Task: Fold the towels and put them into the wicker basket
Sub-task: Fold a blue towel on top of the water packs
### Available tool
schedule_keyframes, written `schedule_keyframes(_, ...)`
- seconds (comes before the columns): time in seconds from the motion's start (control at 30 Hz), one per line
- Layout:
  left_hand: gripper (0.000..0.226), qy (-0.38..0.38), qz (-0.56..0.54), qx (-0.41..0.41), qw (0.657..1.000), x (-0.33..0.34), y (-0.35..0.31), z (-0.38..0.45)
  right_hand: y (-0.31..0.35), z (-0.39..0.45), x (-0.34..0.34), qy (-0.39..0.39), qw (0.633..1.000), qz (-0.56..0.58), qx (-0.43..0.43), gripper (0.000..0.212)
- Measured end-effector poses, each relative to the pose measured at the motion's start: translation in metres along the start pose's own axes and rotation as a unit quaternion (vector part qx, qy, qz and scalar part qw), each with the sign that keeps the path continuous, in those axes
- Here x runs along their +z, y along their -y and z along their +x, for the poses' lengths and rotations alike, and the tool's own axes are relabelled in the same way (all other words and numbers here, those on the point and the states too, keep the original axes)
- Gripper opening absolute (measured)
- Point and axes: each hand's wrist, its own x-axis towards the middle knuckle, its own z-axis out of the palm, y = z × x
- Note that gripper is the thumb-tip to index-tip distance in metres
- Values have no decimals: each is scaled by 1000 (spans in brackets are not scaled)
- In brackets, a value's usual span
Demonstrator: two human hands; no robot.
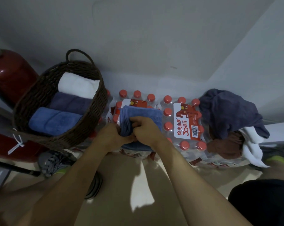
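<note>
Three folded towels, a white one (78, 86), a grey-purple one (71, 102) and a blue one (53, 120), are already lined up in the dark brown woven wicker basket (31, 101) on the left, so roughly half done I'd say. Both the left hand (112, 137) and right hand (146, 128) are pinching the near edge of a folded blue towel (140, 115) sitting on the shrink-wrapped pack of red-capped water bottles (185, 123), looks like mid-fold. Still left: that crumpled pile of dark blue, brown and white towels (232, 121) on the right.
</note>
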Motion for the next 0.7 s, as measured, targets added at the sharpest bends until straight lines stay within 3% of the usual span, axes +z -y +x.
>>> schedule_keyframes(0.13,28,-89,-55,31,994,-2,-9,-5,-1,-5,-15,-17,991,130,25,47)
schedule_keyframes(0.2,20,-128,-90,78,985,-3,-19,-11,1,-11,-29,-38,989,143,4,48)
schedule_keyframes(0.33,7,-109,-114,184,970,-10,-47,-24,8,-36,-50,-155,974,6,-166,76)
schedule_keyframes(0.4,14,-90,-49,258,961,-13,-64,-32,10,-48,-56,-183,946,-144,-225,81)
schedule_keyframes(0.47,19,-87,18,332,939,-13,-83,-42,7,-58,-64,-192,902,-289,-256,83)
schedule_keyframes(0.53,21,-94,61,388,915,-11,-102,-51,0,-69,-78,-163,884,-358,-254,87)
schedule_keyframes(0.63,21,-33,78,414,906,-6,-109,-52,-18,-83,-103,-95,870,-430,-223,74)
schedule_keyframes(0.7,25,-5,77,393,916,0,-104,-49,-32,-93,-118,-57,891,-406,-196,40)
